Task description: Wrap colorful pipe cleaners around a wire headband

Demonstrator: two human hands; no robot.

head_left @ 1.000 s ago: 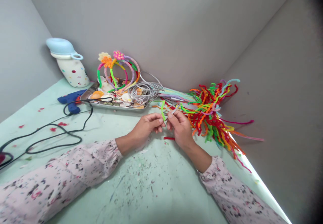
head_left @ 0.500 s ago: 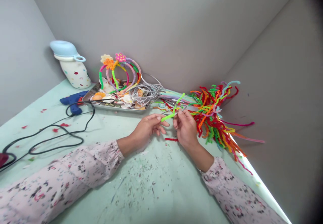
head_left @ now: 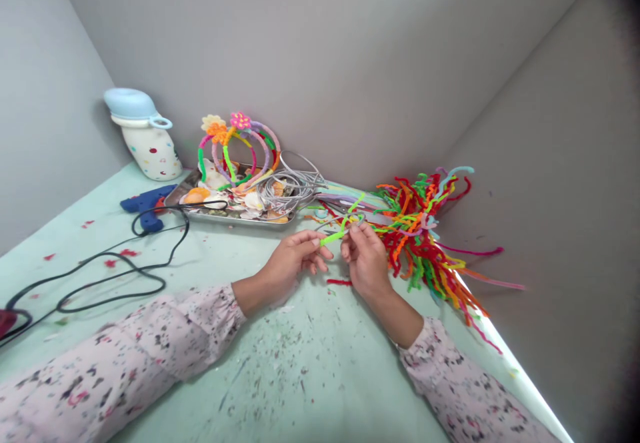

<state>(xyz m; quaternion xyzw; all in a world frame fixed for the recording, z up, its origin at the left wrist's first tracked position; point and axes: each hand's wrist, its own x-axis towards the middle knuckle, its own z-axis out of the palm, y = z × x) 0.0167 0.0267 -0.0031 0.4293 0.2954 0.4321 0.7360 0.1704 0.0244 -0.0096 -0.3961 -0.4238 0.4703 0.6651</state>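
Lime pipe cleaner (head_left: 331,238): right of the metal tray (head_left: 235,220), nearer you | your left hand (head_left: 294,258) pinches it, spare fingers loose; your right hand (head_left: 369,256) pinches grey wire (head_left: 362,218) | likely light, soft, bendable; grip its wrapped stretch

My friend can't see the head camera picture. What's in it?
A left hand pinches a bright green fuzzy stem, with a right hand close beside it, above a pale green table. Behind them, flower-topped hoops rise from a metal tray; colourful fuzzy stems lie at right, and a patterned bottle stands at left.
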